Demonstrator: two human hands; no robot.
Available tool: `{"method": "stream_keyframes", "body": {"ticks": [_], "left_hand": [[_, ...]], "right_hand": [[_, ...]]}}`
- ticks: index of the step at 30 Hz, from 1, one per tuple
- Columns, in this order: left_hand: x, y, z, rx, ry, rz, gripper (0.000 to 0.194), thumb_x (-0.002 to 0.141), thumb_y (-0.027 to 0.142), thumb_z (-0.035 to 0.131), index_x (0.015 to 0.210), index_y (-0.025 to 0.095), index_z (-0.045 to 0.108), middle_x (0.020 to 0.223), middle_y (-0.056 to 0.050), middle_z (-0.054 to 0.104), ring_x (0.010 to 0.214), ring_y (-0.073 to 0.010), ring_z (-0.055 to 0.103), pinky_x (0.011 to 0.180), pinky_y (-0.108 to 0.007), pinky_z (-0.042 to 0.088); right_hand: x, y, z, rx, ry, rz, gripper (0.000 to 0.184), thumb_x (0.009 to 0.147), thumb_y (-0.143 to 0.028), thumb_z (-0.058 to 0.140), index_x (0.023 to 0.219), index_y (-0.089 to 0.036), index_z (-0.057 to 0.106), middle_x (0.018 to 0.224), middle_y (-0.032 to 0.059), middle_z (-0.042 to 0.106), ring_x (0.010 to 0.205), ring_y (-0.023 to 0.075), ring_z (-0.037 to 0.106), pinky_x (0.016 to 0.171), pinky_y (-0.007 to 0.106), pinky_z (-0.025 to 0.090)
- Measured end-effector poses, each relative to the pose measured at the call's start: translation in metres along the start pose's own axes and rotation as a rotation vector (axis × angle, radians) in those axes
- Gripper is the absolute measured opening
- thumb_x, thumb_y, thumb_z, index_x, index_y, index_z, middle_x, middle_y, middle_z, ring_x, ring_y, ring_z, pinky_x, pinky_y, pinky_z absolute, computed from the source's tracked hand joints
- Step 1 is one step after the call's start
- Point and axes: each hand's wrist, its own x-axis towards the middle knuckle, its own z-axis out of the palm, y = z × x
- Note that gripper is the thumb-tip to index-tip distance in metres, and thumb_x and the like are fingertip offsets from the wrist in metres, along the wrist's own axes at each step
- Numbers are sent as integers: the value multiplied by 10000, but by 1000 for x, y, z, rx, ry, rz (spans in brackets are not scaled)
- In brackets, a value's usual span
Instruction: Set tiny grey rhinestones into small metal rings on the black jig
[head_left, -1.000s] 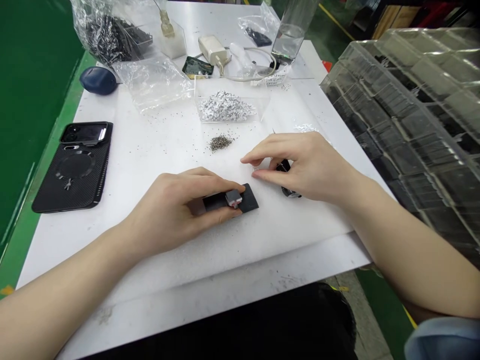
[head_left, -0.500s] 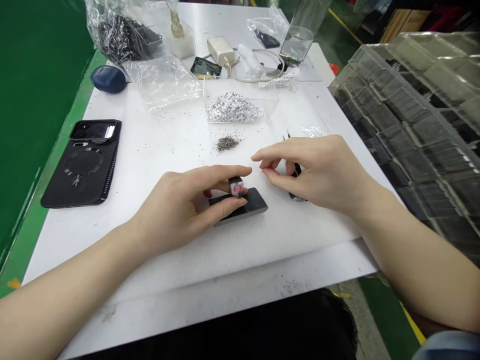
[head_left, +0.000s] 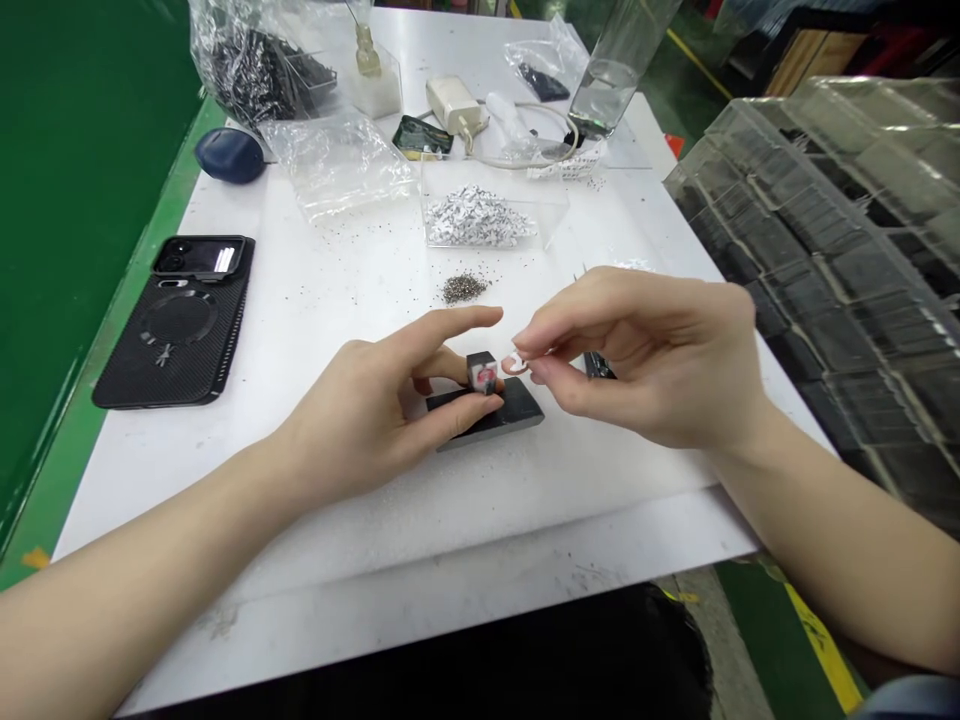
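Observation:
My left hand (head_left: 382, 405) pinches a small grey block with a red and white face (head_left: 482, 372) between thumb and middle finger, index finger stretched out above it. The block is held just over a flat black plate (head_left: 491, 417) lying on the white foam sheet (head_left: 337, 300). My right hand (head_left: 649, 350) is closed in a pinch on a tiny white piece (head_left: 517, 361), held right beside the block. Black tweezers (head_left: 598, 365) lie on the sheet behind the right hand, mostly hidden.
A black phone in a case (head_left: 176, 325) lies at the left. Behind are a clear tray of small white pieces (head_left: 480, 215), a heap of tiny grey bits (head_left: 463, 289), plastic bags (head_left: 337, 165), a white charger (head_left: 454, 100), a blue case (head_left: 229, 155). Stacked clear trays (head_left: 840, 220) fill the right.
My left hand lifted the grey block off the black plate and tilted it up. My right hand came off the table near the tweezers and brought a tiny white piece to the block.

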Motion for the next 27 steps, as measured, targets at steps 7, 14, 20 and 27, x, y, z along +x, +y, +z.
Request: {"method": "stream_keyframes", "body": {"ticks": [7, 14, 20, 27], "left_hand": [[2, -4, 4, -57, 5, 54, 456, 1026, 370, 741, 1472, 284, 705, 1063, 7, 896, 905, -207, 862, 758, -277, 660], [1, -3, 4, -58, -6, 64, 488, 1022, 332, 722, 1508, 296, 692, 1052, 12, 892, 896, -194, 844, 861, -288, 656], [1, 3, 0, 2, -37, 13, 495, 1022, 324, 718, 1512, 258, 693, 1023, 8, 888, 835, -187, 827, 758, -272, 623], [3, 9, -1, 23, -35, 36, 163, 1044, 295, 726, 1171, 248, 817, 1005, 26, 866, 767, -116, 743, 626, -201, 517]], "right_hand": [[-2, -6, 4, 39, -31, -54, 368, 930, -115, 797, 1065, -457, 820, 1030, -72, 878, 918, 228, 839, 708, 416, 715], [1, -2, 6, 25, -142, -199, 313, 981, -46, 721, 1070, -343, 767, 1018, -46, 869, 982, 206, 844, 858, 407, 718], [5, 1, 7, -74, -171, -390, 332, 1059, -25, 603, 1022, -303, 783, 1059, -20, 871, 1028, 153, 846, 940, 336, 708], [7, 6, 8, -160, -161, -467, 330, 1084, 17, 553, 1031, -226, 770, 1032, -27, 857, 1032, 117, 824, 985, 305, 688]]}}
